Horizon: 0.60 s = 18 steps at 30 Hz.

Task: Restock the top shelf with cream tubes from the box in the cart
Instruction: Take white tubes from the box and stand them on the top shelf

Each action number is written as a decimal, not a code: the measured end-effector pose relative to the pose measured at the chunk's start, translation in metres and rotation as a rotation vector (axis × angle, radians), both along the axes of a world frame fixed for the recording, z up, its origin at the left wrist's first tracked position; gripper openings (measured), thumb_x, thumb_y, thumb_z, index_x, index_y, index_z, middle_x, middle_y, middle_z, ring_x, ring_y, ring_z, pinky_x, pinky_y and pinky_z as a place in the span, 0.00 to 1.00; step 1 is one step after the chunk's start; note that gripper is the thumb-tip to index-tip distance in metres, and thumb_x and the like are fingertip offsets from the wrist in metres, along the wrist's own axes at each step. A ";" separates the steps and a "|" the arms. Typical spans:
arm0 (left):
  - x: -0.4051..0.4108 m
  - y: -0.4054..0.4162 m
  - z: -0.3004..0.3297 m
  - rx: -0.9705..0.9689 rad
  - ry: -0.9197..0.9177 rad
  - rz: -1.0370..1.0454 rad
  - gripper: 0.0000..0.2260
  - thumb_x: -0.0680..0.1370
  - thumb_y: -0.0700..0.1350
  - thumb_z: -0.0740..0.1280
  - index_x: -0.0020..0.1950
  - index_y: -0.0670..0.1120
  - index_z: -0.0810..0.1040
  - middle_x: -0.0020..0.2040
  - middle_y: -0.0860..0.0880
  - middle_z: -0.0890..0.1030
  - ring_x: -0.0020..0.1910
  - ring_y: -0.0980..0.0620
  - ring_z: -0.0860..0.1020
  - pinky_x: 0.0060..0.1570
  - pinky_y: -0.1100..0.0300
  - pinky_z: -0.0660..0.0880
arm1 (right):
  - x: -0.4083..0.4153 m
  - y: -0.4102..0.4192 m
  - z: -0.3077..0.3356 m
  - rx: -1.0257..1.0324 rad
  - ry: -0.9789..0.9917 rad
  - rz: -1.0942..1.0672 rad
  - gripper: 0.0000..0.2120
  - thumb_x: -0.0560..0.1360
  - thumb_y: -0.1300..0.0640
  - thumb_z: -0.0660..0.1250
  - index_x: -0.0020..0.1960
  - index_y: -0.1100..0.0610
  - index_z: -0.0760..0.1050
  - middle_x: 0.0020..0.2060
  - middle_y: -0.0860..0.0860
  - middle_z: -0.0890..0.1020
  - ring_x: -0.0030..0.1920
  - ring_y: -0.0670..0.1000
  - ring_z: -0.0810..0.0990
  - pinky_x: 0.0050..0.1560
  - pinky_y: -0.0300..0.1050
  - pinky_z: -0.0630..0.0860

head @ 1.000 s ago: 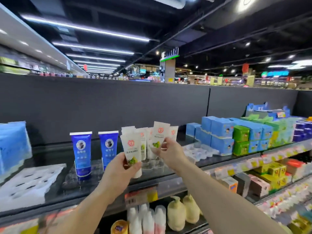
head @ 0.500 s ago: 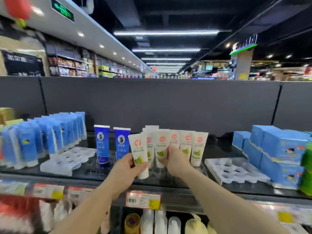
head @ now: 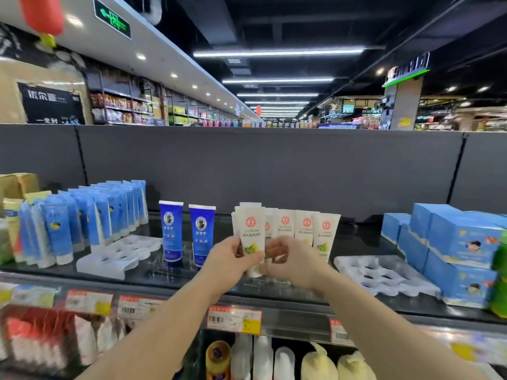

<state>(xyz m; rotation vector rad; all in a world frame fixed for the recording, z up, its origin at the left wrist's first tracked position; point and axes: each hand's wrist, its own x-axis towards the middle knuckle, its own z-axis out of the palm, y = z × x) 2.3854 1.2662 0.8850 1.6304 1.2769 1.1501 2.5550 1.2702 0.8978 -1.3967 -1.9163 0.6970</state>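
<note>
Both hands, my left (head: 229,259) and right (head: 295,263), pinch one tube (head: 251,237) upright, cap down, so it joins the shelf (head: 274,293) row.

— What has shifted since a moment ago?
— The left hand (head: 229,263) has carried its cream tube (head: 251,237) rightward, up against the standing row of tubes (head: 304,226).
— And the other?
— The right hand (head: 292,263) has dropped lower, meeting that tube's base.

Cream tube (head: 251,237) between both hands
</note>
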 end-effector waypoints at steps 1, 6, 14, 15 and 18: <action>0.005 0.001 0.001 -0.011 -0.019 -0.022 0.10 0.76 0.46 0.70 0.56 0.56 0.79 0.54 0.57 0.83 0.54 0.56 0.81 0.56 0.52 0.79 | -0.001 -0.002 0.000 -0.003 -0.019 0.029 0.17 0.70 0.51 0.75 0.56 0.46 0.74 0.49 0.41 0.81 0.48 0.42 0.80 0.43 0.37 0.76; 0.009 0.007 0.003 0.054 0.086 -0.025 0.14 0.79 0.50 0.66 0.64 0.53 0.77 0.57 0.58 0.80 0.53 0.59 0.78 0.49 0.65 0.75 | 0.012 0.005 0.000 0.068 0.143 -0.101 0.15 0.72 0.52 0.74 0.57 0.47 0.76 0.47 0.41 0.84 0.47 0.41 0.81 0.44 0.39 0.79; -0.012 -0.002 -0.026 0.191 0.676 0.040 0.15 0.78 0.52 0.66 0.64 0.52 0.77 0.60 0.57 0.78 0.52 0.63 0.71 0.52 0.68 0.67 | 0.016 0.026 -0.018 0.013 0.026 -0.210 0.13 0.73 0.58 0.72 0.55 0.50 0.73 0.50 0.43 0.81 0.48 0.45 0.78 0.45 0.39 0.73; -0.012 -0.002 -0.027 0.202 0.684 0.042 0.15 0.78 0.52 0.66 0.64 0.52 0.78 0.59 0.56 0.78 0.51 0.62 0.72 0.51 0.68 0.66 | 0.015 0.028 -0.021 0.004 -0.002 -0.213 0.13 0.73 0.57 0.72 0.55 0.50 0.73 0.50 0.44 0.80 0.49 0.45 0.77 0.48 0.41 0.73; -0.012 0.000 -0.029 0.225 0.698 0.022 0.12 0.78 0.52 0.66 0.61 0.53 0.79 0.57 0.57 0.79 0.50 0.63 0.73 0.49 0.69 0.67 | 0.017 0.031 -0.021 -0.052 -0.064 -0.225 0.10 0.75 0.56 0.71 0.52 0.52 0.71 0.47 0.45 0.78 0.45 0.44 0.75 0.43 0.40 0.71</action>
